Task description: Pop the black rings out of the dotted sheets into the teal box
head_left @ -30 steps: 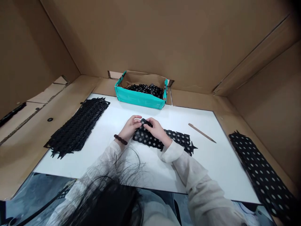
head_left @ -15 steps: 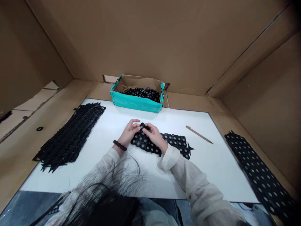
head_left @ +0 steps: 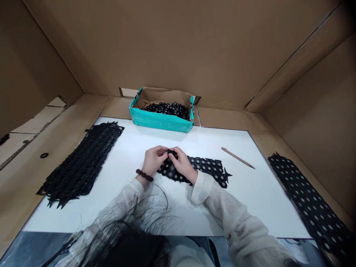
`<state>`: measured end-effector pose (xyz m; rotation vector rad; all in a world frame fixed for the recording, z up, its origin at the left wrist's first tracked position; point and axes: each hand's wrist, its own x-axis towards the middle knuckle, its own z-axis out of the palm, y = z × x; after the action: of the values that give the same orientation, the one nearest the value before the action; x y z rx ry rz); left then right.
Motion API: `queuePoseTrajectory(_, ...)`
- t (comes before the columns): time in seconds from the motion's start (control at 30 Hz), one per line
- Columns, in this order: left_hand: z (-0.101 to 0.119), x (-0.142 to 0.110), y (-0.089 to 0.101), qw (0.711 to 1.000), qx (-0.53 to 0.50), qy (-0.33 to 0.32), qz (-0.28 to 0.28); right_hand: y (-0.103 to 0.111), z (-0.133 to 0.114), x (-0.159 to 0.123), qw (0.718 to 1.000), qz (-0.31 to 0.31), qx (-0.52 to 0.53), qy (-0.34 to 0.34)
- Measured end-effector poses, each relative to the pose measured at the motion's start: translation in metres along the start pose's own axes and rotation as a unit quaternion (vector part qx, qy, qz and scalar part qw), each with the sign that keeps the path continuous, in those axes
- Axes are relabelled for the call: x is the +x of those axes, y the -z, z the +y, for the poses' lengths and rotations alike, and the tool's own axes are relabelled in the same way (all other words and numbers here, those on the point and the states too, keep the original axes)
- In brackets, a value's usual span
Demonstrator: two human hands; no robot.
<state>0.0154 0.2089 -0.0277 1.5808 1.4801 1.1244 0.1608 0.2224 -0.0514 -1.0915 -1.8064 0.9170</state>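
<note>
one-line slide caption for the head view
Both hands pinch a dotted black sheet on a white board, below a teal-sided box.

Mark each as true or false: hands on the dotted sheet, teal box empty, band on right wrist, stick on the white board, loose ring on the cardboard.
1. The left hand and right hand both touch the dotted black sheet. True.
2. The teal box is empty. False: small black rings lie in it.
3. The dark band is on the right wrist. False: left wrist.
4. The pointed stick lies on the white board. True.
5. The loose ring lies on the white board. False: on the cardboard, left of it.
</note>
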Motion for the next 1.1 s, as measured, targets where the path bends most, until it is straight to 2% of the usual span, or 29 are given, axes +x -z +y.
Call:
queuePoseTrajectory(0.07, -0.001, 0.003, -0.002, 0.999, -0.028, 0.028, -0.001, 0.001, -0.001, 0.000, 1.000, -0.005, -0.004, 0.000)
queuePoseTrajectory(0.17, -0.003, 0.008, -0.005, 0.998, -0.057, 0.032, 0.006, 0.002, -0.003, -0.001, 1.000, -0.007, 0.007, -0.006)
queuePoseTrajectory(0.3, -0.008, 0.013, -0.001, 0.995, -0.070, 0.038, 0.055, 0.003, -0.008, -0.002, 0.999, -0.002, 0.017, -0.031)
queuePoseTrajectory(0.4, -0.012, 0.017, 0.012, 0.997, -0.034, 0.016, 0.073, 0.006, -0.010, -0.002, 0.999, 0.013, 0.001, -0.052)
queuePoseTrajectory(0.5, -0.014, 0.020, 0.026, 0.990, 0.036, -0.015, 0.132, 0.008, -0.009, -0.001, 0.996, 0.042, -0.001, -0.072)
queuePoseTrajectory(0.53, -0.014, 0.019, 0.029, 0.989, 0.056, -0.022, 0.132, 0.009, -0.008, 0.000, 0.997, 0.040, 0.007, -0.070)
queuePoseTrajectory(0.67, -0.002, 0.009, 0.023, 0.988, 0.101, -0.082, 0.084, 0.008, -0.006, 0.002, 0.997, 0.013, 0.052, -0.055)
queuePoseTrajectory(0.77, 0.009, -0.003, 0.012, 0.974, 0.178, -0.137, 0.024, 0.006, -0.006, 0.003, 0.995, 0.033, 0.067, -0.066)
queuePoseTrajectory(0.93, 0.016, -0.012, 0.005, 0.929, 0.353, -0.083, -0.070, 0.000, -0.009, 0.004, 0.990, 0.100, 0.054, -0.084)
queuePoseTrajectory(1.0, 0.015, -0.012, 0.003, 0.926, 0.359, -0.076, -0.091, -0.004, -0.009, 0.005, 0.986, 0.127, 0.053, -0.090)
queuePoseTrajectory(1.1, 0.012, -0.010, 0.000, 0.942, 0.306, -0.072, -0.114, -0.008, -0.006, 0.007, 0.984, 0.142, 0.057, -0.088)
